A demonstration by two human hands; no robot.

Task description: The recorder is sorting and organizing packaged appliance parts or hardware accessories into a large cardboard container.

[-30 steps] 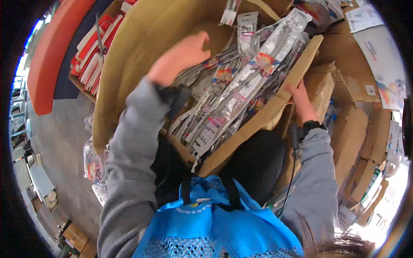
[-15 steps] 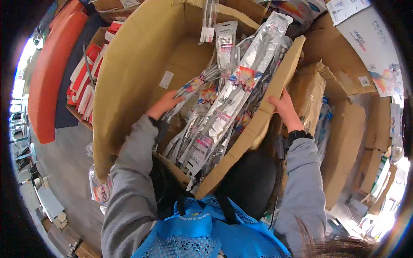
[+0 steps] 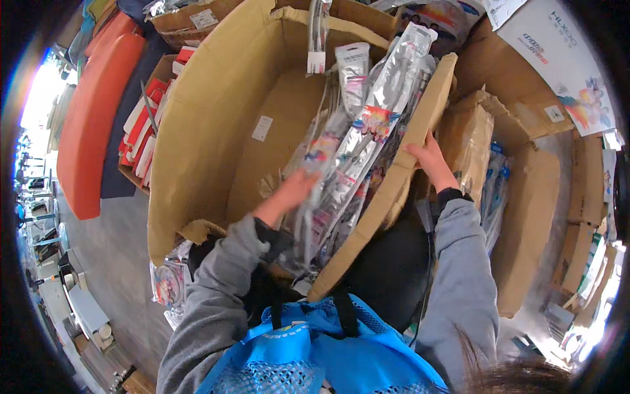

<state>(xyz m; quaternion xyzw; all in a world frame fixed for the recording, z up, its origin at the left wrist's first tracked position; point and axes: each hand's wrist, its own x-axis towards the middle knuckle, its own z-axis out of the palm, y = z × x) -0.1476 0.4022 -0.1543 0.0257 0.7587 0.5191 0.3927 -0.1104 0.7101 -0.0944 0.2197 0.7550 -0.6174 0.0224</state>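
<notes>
A large open cardboard box (image 3: 262, 85) stands tilted before me, with a pile of long, thin silver foil packets (image 3: 378, 118) printed with colourful patches along its right side. My left hand (image 3: 293, 195) is inside the box, closed on the left part of the pile; its fingertips and the packets there are smeared by motion. With my right hand (image 3: 433, 163) I grip the right cardboard wall (image 3: 394, 177) of the box, thumb over its top edge. A shorter silver packet (image 3: 353, 75) leans at the far end of the pile, near a clear narrow packet (image 3: 317, 36).
Red and white cartons (image 3: 147, 125) sit in a box on the left, beside an orange cushioned seat (image 3: 98, 118). Another opened cardboard box (image 3: 525, 223) with plastic-wrapped things is on the right. A white printed carton (image 3: 558, 59) stands at the far right.
My left hand has moved right and nearer to me, bringing the left packets against the rest of the pile. More of the box's bottom shows. My right hand stays on the wall.
</notes>
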